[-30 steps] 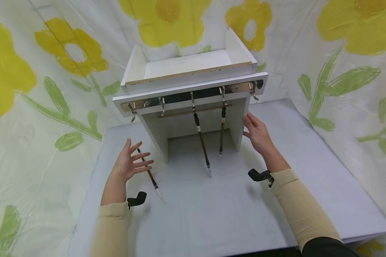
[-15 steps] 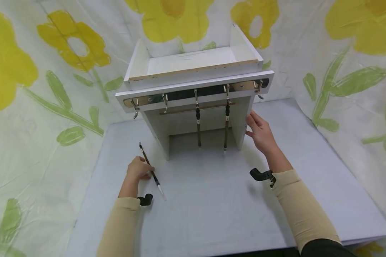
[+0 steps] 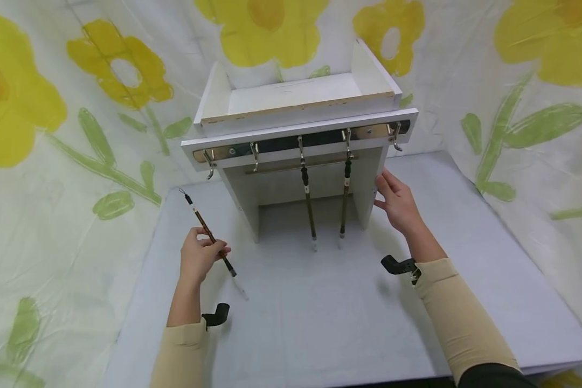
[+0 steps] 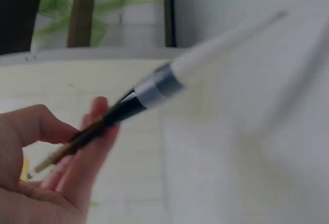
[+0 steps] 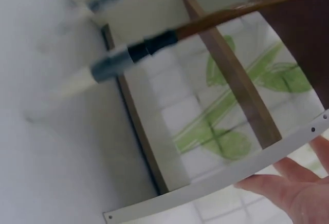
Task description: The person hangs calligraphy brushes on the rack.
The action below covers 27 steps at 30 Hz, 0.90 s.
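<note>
My left hand [image 3: 201, 253] pinches a calligraphy brush [image 3: 205, 223] by its brown handle between thumb and fingers. The brush slants over the table, hanging loop at the upper left, pale tip at the lower right. In the left wrist view its white bristle end [image 4: 205, 54] points away from the hand. With fingers fairly straight, my right hand [image 3: 400, 207] touches the outer face of the rack's right side panel [image 5: 226, 175]. Two more brushes, a middle one [image 3: 309, 205] and a right one [image 3: 345, 205], hang from hooks on the white rack [image 3: 291, 126].
Other metal hooks, such as the far-left one [image 3: 208, 161] and the far-right one [image 3: 394, 134], carry nothing. An open shelf [image 3: 293, 94] tops the rack. White cloth covers the table [image 3: 310, 318]. Behind stands a flower-patterned curtain [image 3: 126, 124].
My left hand has come from spread fingers beside the brush to pinching it and lifting it from the table. The hanging brushes have swung. My right hand stays at the side panel.
</note>
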Available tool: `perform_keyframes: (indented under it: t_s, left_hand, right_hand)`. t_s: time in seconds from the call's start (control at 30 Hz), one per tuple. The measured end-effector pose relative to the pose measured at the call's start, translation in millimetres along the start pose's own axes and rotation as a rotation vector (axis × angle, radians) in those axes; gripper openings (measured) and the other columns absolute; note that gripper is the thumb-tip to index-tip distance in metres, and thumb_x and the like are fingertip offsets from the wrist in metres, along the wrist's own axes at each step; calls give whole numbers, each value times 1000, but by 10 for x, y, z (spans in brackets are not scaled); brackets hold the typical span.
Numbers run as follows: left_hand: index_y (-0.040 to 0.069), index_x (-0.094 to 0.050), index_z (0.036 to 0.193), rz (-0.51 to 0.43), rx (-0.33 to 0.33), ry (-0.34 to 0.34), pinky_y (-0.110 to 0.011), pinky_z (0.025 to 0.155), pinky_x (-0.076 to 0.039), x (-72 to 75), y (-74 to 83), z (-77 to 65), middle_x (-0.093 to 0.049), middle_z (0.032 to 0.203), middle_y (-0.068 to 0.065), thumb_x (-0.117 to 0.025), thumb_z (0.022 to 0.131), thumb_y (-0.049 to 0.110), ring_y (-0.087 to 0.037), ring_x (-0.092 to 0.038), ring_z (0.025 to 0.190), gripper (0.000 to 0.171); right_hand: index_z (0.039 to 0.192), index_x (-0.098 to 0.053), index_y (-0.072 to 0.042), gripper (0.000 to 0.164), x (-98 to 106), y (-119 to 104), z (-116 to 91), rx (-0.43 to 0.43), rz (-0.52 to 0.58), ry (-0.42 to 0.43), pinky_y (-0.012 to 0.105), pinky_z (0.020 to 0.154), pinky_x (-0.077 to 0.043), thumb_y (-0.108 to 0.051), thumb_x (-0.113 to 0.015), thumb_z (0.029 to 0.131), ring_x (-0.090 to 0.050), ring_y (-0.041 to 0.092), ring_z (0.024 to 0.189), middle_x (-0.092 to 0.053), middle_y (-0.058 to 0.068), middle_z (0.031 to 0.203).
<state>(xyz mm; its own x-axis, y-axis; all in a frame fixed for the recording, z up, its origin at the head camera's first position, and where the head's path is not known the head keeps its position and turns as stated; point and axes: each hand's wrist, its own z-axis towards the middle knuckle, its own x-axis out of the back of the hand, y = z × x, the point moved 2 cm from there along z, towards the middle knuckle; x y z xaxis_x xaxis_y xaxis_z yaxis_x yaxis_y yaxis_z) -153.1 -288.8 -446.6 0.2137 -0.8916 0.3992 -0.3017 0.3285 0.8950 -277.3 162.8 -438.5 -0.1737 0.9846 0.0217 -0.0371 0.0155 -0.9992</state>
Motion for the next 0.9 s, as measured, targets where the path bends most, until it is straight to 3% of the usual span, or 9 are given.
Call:
perform_keyframes:
  t_s: [0.17, 0.23, 0.33, 0.4, 0.5, 0.67, 0.9]
  left_hand:
    - [11, -48, 137, 37, -281, 18, -18, 77, -57, -85, 256, -351, -74, 107, -17, -63, 95, 3, -19, -77, 84, 46]
    - [13, -54, 134, 41, -403, 26, -15, 76, -56, -142, 332, -512, -76, 102, -12, -64, 93, -1, -22, -77, 84, 44]
    - [11, -60, 129, 43, -567, -7, -15, 74, -57, -272, 478, -736, -78, 98, -11, -65, 90, -9, -25, -77, 82, 44]
    - [9, -60, 130, 69, -641, -50, -17, 74, -58, -369, 552, -828, -78, 98, -11, -67, 88, -11, -23, -77, 81, 46]
    - [8, -60, 133, 134, -713, -93, -24, 73, -60, -488, 600, -868, -78, 98, -9, -70, 88, -9, -17, -77, 79, 49]
    - [4, -59, 133, 213, -730, -109, -32, 71, -62, -562, 711, -862, -78, 98, -9, -71, 88, -6, -19, -77, 79, 48]
    - [3, -57, 134, 177, -723, -137, -32, 73, -62, -563, 756, -785, -78, 99, -11, -70, 88, -7, -23, -77, 78, 49]
  right_hand:
    - [159, -29, -38, 58, 9, -20, -11, -11, -1, 9, 61, 112, -36, -48, -45, 103, -26, 30, 153, -24, -1, 168]
    - [159, -28, -39, 59, -4, -24, -13, -18, -6, 9, 60, 112, -36, -49, -45, 103, -25, 30, 153, -24, -2, 168]
    - [159, -27, -39, 59, -17, -20, -12, -21, -14, 10, 60, 112, -37, -50, -44, 103, -25, 30, 153, -23, -2, 168]
    - [159, -27, -38, 59, -15, -9, -14, -20, -10, 9, 61, 112, -36, -50, -44, 103, -25, 31, 153, -23, -1, 168]
    - [159, -26, -37, 59, -7, 10, -20, -18, 4, -1, 62, 112, -35, -49, -44, 104, -23, 32, 154, -21, 0, 169]
    - [160, -25, -35, 59, -16, 11, -27, -9, 1, -6, 63, 112, -34, -47, -43, 105, -22, 33, 154, -21, 1, 169]
    - [160, -25, -35, 59, -14, 0, -23, 4, -19, 9, 62, 111, -35, -48, -43, 105, -24, 32, 154, -21, 0, 169]
